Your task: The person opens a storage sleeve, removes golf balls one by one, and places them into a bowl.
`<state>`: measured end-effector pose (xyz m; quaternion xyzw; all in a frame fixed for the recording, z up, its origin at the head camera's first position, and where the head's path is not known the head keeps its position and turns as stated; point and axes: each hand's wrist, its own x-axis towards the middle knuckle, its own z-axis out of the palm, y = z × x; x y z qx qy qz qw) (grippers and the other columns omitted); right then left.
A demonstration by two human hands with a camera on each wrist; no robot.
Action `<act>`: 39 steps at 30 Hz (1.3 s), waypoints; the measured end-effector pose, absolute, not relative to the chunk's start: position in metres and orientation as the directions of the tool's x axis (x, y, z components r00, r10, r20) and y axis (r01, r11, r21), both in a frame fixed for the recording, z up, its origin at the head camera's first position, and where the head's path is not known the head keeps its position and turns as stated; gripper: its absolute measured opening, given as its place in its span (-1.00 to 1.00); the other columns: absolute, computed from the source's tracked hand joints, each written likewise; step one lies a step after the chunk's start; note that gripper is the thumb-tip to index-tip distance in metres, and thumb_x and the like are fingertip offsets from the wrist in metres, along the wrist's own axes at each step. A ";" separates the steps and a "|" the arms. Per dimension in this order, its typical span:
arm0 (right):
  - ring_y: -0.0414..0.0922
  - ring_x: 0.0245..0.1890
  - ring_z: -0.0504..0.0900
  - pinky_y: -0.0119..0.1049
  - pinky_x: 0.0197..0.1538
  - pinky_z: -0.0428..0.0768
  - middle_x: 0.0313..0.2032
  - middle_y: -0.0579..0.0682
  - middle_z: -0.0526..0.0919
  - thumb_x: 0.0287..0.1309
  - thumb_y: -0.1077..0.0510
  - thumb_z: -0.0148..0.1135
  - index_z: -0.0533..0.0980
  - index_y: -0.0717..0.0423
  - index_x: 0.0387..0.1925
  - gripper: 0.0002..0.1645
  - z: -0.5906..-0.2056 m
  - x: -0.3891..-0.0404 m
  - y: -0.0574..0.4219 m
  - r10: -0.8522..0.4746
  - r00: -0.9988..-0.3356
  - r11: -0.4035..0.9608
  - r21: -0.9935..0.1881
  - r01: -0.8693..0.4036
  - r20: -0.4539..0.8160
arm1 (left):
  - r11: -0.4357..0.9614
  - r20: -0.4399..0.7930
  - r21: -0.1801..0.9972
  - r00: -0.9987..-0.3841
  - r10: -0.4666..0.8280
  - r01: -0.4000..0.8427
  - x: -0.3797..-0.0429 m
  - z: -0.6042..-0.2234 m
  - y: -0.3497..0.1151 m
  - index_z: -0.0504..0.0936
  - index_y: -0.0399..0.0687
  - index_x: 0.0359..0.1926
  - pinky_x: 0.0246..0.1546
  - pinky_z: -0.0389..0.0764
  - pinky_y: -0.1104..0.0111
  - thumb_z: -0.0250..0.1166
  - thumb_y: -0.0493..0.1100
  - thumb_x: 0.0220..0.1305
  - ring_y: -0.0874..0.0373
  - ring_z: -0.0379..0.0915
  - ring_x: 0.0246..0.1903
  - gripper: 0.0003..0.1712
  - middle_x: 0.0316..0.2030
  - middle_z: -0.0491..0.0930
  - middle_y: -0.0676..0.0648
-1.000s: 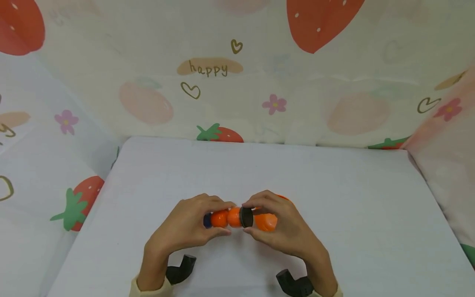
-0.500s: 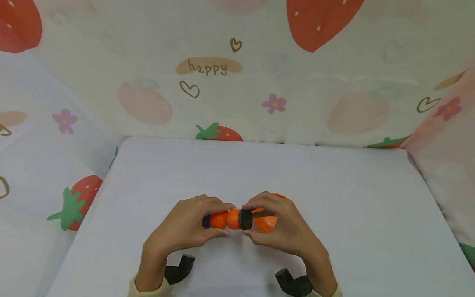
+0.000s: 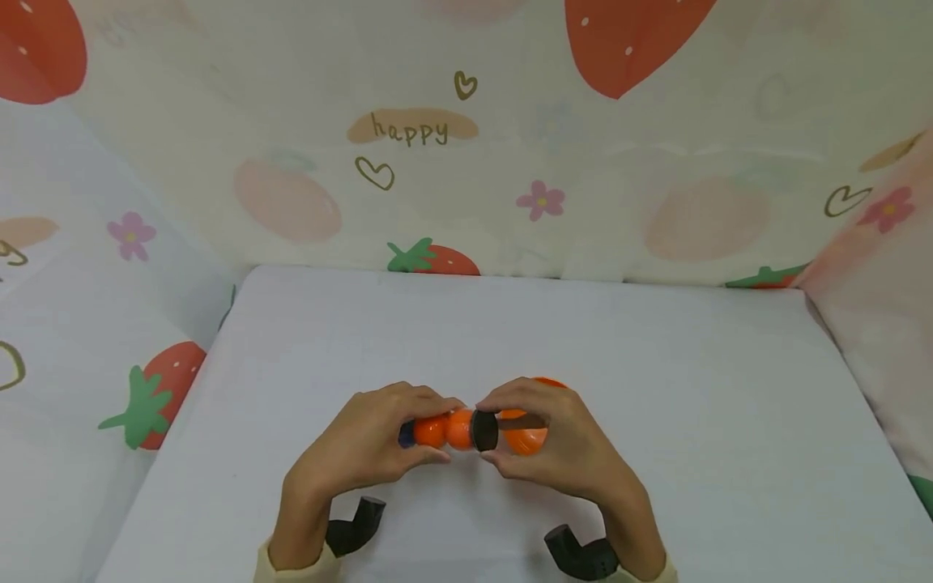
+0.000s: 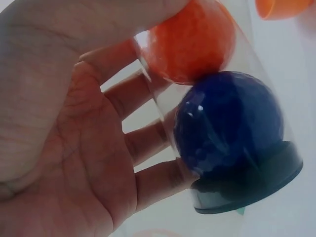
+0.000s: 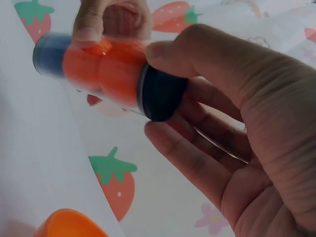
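A clear plastic tube (image 5: 94, 64) with a row of balls inside lies level between both hands, above the table. My left hand (image 3: 382, 433) grips its left part, thumb on the near side and fingers on the far side. A blue ball (image 4: 229, 123) and an orange ball (image 4: 192, 42) show through the wall, with a dark cap at that end. At the other end, the thumb and fingers of my right hand (image 3: 564, 441) pinch a black cap (image 5: 163, 94), beside another orange ball (image 3: 459, 429).
Just behind my right hand, partly hidden by it, an orange cup-like object (image 3: 526, 439) stands on the white table (image 3: 350, 332). Strawberry-print cloth (image 3: 598, 202) encloses the back and sides. Black curved mounts (image 3: 359, 528) stick out at both wrists.
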<state>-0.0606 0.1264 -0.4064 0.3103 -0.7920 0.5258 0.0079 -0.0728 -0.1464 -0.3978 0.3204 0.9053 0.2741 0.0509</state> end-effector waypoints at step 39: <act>-0.12 0.08 0.70 -0.24 0.08 0.79 0.05 0.00 0.66 0.08 0.38 0.57 0.63 0.02 0.15 -0.40 -0.421 -0.068 0.117 -0.308 -0.874 0.199 -0.873 -0.445 0.375 | 0.588 0.149 0.652 -0.842 0.519 0.479 -0.080 -0.394 -0.172 0.70 0.20 0.29 0.11 0.70 0.15 0.65 0.05 0.13 0.31 0.62 -0.01 -0.33 0.08 0.75 0.24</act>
